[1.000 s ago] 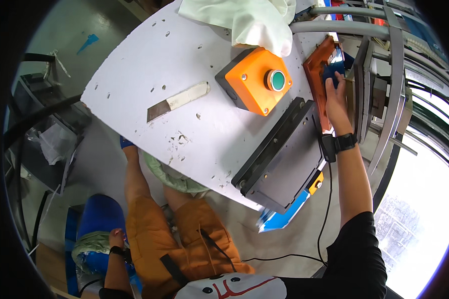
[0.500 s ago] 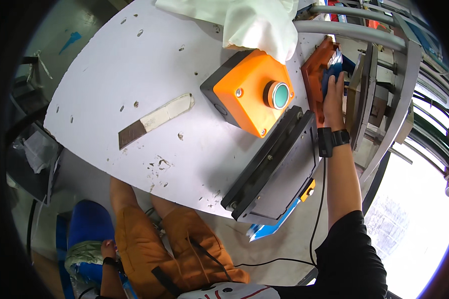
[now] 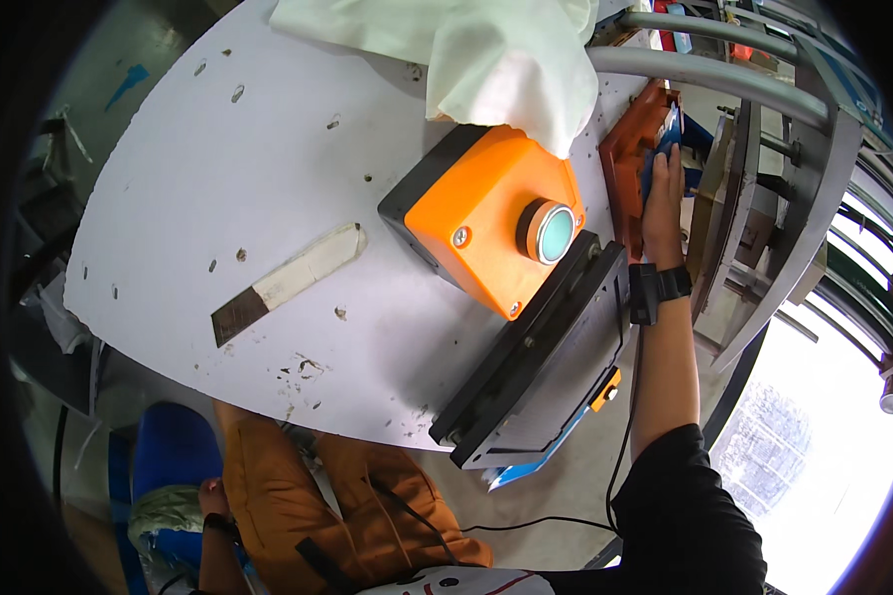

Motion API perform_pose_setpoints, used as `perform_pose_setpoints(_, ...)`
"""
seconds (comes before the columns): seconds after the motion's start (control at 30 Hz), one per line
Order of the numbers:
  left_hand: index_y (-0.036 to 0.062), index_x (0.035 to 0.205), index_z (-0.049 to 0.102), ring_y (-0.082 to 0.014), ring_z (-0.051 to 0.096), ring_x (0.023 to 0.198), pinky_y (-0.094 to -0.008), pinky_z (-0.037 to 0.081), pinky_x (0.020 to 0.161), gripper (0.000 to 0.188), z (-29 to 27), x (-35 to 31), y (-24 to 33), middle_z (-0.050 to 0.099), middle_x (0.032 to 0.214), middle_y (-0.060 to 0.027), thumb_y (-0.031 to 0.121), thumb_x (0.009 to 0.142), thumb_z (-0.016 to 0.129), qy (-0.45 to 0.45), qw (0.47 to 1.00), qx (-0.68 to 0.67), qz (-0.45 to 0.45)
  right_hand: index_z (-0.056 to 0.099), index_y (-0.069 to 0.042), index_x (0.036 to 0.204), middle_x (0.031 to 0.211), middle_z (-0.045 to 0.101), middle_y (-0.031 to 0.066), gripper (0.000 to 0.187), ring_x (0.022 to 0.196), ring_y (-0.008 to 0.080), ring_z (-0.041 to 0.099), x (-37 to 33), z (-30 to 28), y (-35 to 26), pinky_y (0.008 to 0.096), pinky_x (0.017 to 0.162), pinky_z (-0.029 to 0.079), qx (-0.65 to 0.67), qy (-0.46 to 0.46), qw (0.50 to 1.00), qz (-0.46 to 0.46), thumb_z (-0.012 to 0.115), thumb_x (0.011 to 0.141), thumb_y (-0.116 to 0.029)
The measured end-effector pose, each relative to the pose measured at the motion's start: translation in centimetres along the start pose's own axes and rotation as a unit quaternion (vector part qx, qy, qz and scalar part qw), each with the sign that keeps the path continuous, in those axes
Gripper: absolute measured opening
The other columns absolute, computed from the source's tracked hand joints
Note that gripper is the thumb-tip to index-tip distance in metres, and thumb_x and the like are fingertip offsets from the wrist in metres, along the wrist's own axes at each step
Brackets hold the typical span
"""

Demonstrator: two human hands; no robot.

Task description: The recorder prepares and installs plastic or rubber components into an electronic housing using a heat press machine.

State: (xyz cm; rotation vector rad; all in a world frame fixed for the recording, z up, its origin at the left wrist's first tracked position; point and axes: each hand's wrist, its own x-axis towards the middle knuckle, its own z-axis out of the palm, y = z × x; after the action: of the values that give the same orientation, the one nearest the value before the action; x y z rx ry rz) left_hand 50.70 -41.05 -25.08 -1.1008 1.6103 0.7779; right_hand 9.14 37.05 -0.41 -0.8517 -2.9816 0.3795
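Note:
My right hand (image 3: 664, 213) reaches to the far right with its fingers stretched out flat. They lie against a shiny blue packet (image 3: 662, 149) inside a reddish-brown tray-like holder (image 3: 622, 149). The thumb is hidden. Low on the left, my left hand (image 3: 212, 497) is beside a crumpled pale-green plastic bag (image 3: 165, 509) and a rounded blue object (image 3: 177, 451); its fingers are too small and dim to read. On the white table (image 3: 169, 248) stands an orange and black box (image 3: 466, 213) with a green push button (image 3: 554, 235).
A black-edged flat panel device (image 3: 546, 372) stands by the button box. A white strip with a dark end (image 3: 298, 275) lies on the table. Pale cloth (image 3: 506, 69) drapes the far edge. Grey metal rails (image 3: 724, 79) run along the right; a black cable (image 3: 536, 524) hangs below.
My view has shifted slightly, so the table and button box sit a little lower and farther left. My right hand stays at the blue packet; my left hand stays low on the left.

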Motion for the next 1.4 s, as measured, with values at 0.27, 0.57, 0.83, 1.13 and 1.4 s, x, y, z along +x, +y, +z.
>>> perform_pose_setpoints(0.27,0.0011,0.092,0.064,-0.0198,0.062,0.074,-0.0348,0.049,0.066,0.019,-0.4,0.7,-0.8,0.066,0.084,-0.0091,0.019,0.087,0.062,0.027,0.998,0.047,0.025,0.02,0.0,0.152,0.157,0.019,0.0242,0.076,0.146,0.0354,0.02,-2.3,-1.3,-0.2,0.0383,0.118,0.016,-0.052,-0.051,0.997,0.009,0.038,0.1,-0.053)
perform_pose_setpoints(0.57,0.004,0.096,0.061,-0.0131,0.058,0.066,-0.0284,0.047,0.055,0.014,-3.1,1.6,2.7,0.062,0.08,-0.0036,0.016,0.091,0.058,-0.026,0.996,-0.082,0.011,0.023,0.001,0.151,0.157,0.022,0.0225,0.076,0.147,0.0331,0.02,-7.4,-5.4,-2.6,0.0379,0.117,0.017,0.027,-0.146,0.989,0.007,0.044,0.099,-0.05)
perform_pose_setpoints(0.83,0.0008,0.1,0.062,-0.0144,0.057,0.075,-0.027,0.047,0.07,0.01,-4.7,-10.6,23.1,0.062,0.086,-0.0067,0.007,0.093,0.057,0.076,0.906,0.103,0.403,0.055,0.0,0.127,0.124,0.061,0.0137,0.046,0.108,0.0257,0.061,-23.8,-15.1,-4.8,0.035,0.096,0.047,0.133,-0.171,0.975,-0.055,0.069,0.084,-0.011)
perform_pose_setpoints(1.13,-0.0006,0.125,0.054,-0.019,0.055,0.11,-0.0318,0.044,0.092,0.031,5.9,-33.7,50.9,0.058,0.123,-0.0113,0.014,0.097,0.055,0.001,0.714,0.034,0.7,0.039,-0.003,0.142,0.116,0.055,0.0077,0.058,0.089,0.0132,0.054,-33.4,-13.2,7.0,0.0278,0.075,0.045,0.493,0.129,0.724,0.465,0.059,0.096,-0.032)
perform_pose_setpoints(1.4,0.0006,0.134,0.051,-0.0141,0.057,0.105,-0.028,0.044,0.088,0.047,9.4,-33.5,57.4,0.061,0.121,-0.008,0.026,0.096,0.061,-0.092,0.815,0.033,0.572,0.044,-0.008,0.141,0.097,0.055,0.0019,0.056,0.072,0.0066,0.053,-33.3,-9.6,6.8,0.0222,0.061,0.043,0.491,0.081,0.751,0.433,0.062,0.095,-0.034)
